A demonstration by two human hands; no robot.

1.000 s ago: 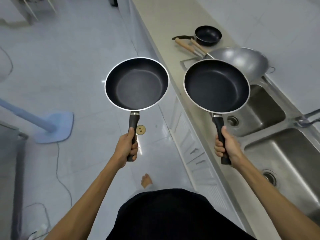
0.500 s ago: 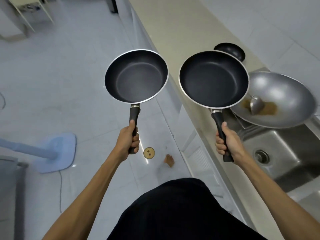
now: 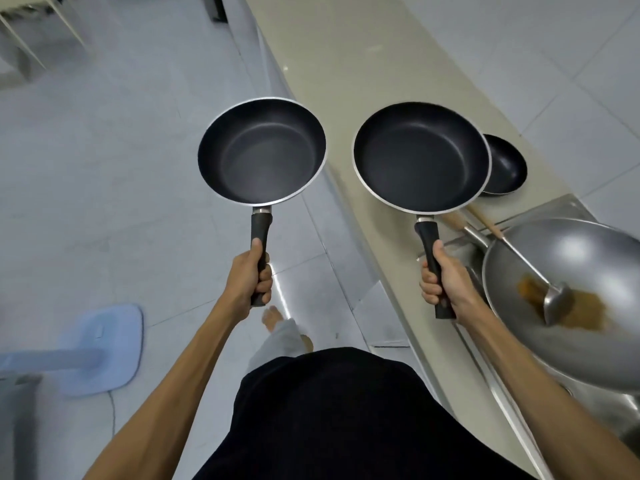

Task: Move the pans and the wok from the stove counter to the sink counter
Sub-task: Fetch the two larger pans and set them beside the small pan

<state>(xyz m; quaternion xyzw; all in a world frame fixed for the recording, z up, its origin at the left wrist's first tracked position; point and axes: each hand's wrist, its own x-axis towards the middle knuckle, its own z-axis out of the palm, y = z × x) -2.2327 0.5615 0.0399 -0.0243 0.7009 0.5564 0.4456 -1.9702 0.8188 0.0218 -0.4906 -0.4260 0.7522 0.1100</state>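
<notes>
Left hand (image 3: pixel 250 279): fist wrapped round the black handle of the left pan (image 3: pixel 262 151), held level over the floor (image 3: pixel 104 168).
Right hand (image 3: pixel 444 285): fist wrapped round the handle of the right pan (image 3: pixel 421 157), held over the table (image 3: pixel 363 64) edge.
Small pan (image 3: pixel 507 166): on the table at 3 o'clock of the right pan, partly hidden by its rim.
Wok (image 3: pixel 568 299): at 4 o'clock of the right pan, steel, brown residue inside.
Ladle (image 3: pixel 556 301): bowl resting in the wok, handle pointing to 11 o'clock.
Mop (image 3: pixel 100 351): blue, on the floor at 8 o'clock.

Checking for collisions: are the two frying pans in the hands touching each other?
Apart. The head view shows floor and counter edge between the left pan and right pan.
</notes>
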